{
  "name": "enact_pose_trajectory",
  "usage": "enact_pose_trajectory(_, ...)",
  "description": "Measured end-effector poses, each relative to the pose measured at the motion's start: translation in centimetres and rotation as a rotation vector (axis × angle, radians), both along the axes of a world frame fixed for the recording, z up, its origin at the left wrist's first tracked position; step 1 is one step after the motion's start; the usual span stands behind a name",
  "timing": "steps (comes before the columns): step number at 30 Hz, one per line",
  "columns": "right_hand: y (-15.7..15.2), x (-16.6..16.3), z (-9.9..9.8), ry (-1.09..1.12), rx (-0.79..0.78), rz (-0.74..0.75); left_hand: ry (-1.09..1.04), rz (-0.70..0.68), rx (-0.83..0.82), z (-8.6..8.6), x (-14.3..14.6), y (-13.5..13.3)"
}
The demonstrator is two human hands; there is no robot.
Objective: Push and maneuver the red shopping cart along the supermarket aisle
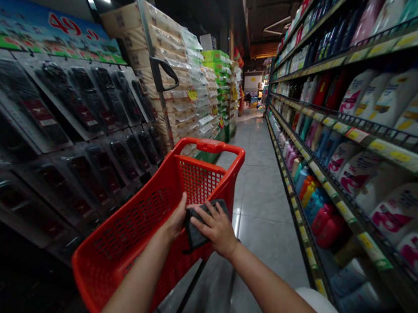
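Dark object (pixel 196 238) lies beneath spread fingers (pixel 203 216) of the right hand (pixel 220 230).

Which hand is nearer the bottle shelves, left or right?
Right. The right hand lies across the dark item, on the side toward the bottle shelves; the left hand is at the item's opposite edge, farther from them.

Grey, glossy tiled floor (pixel 284 196) beside long dark shelves with yellow-and-green tagged edges (pixel 381 146) on the right.
A red perforated plastic shopping cart (pixel 105 260) is over the floor, near left. The middle shelf carries large white plastic bottles (pixel 400 101); the next down, white bottles with pink labels (pixel 400 210); the lowest, rounded red bottles (pixel 328 227), near right.
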State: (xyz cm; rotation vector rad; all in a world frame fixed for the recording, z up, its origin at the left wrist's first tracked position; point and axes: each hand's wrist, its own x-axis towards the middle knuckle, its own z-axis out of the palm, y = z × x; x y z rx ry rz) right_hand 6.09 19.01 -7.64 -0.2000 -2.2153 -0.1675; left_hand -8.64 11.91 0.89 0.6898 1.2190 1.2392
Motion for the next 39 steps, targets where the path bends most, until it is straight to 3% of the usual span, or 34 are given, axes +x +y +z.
enact_pose_trajectory(3,1.8,1.1,0.5,0.136,-0.062,-0.101,-0.092,-0.099,0.035,-0.1,0.0,-0.2)
enact_pose_trajectory(6,4.8,2.2,1.5,0.386,-0.302,-0.378,-0.131,-0.183,0.047,0.0,0.1,-0.5)
enact_pose_trajectory(8,6.1,2.4,1.8,0.412,-0.414,-0.468,-0.124,-0.189,0.039,0.0,0.1,-0.7)
enact_pose_trajectory(13,5.2,1.4,1.2,0.228,-0.447,-0.447,-0.122,-0.190,0.009,-0.2,0.1,-0.5)
enact_pose_trajectory(17,2.7,1.4,0.6,0.049,-0.316,-0.326,-0.133,-0.214,0.023,-0.2,0.2,-0.3)
enact_pose_trajectory(20,2.5,2.3,1.2,-0.064,-0.219,-0.248,-0.121,-0.214,0.035,0.0,0.5,-0.4)
enact_pose_trajectory(26,4.4,3.1,2.9,0.010,-0.340,-0.465,-0.086,-0.190,0.008,0.2,0.6,-0.6)
enact_pose_trajectory(34,0.8,1.7,-0.5,-0.065,-0.202,-0.099,-0.118,-0.177,0.013,0.0,0.6,-0.4)
enact_pose_trajectory(37,2.4,2.9,-1.4,0.021,-0.342,-0.139,0.001,-0.101,0.002,-0.3,0.7,-0.5)
enact_pose_trajectory(39,4.5,3.8,-1.9,0.274,-0.560,-0.250,0.083,-0.052,0.028,-0.4,0.7,-0.7)
